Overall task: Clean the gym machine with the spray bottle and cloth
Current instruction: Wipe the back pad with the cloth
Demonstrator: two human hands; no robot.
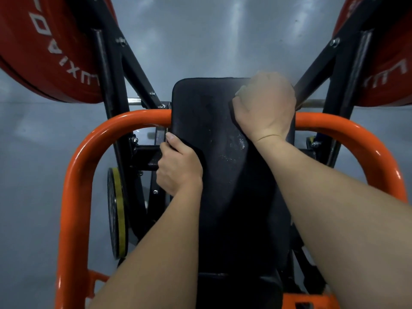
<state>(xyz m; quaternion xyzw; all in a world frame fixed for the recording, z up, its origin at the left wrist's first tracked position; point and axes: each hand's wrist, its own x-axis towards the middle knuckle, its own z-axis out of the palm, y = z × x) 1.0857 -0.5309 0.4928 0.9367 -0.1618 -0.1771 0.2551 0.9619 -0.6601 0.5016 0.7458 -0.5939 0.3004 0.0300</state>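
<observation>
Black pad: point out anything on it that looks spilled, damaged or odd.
A patch of white specks sits on the pad beside the wrist of the right hand, probably unwiped spray or residue. The left hand grips the pad's left edge. No tear shows.

The pad [214, 166] stands in the middle, in front of the curved bar [93, 148]. One weight plate [44, 52] hangs at far left, another weight plate [385, 76] at far right. The left hand [178, 168] grips the pad's left edge; the right hand [265, 108] holds a cloth [232, 111] on its upper right part.
</observation>
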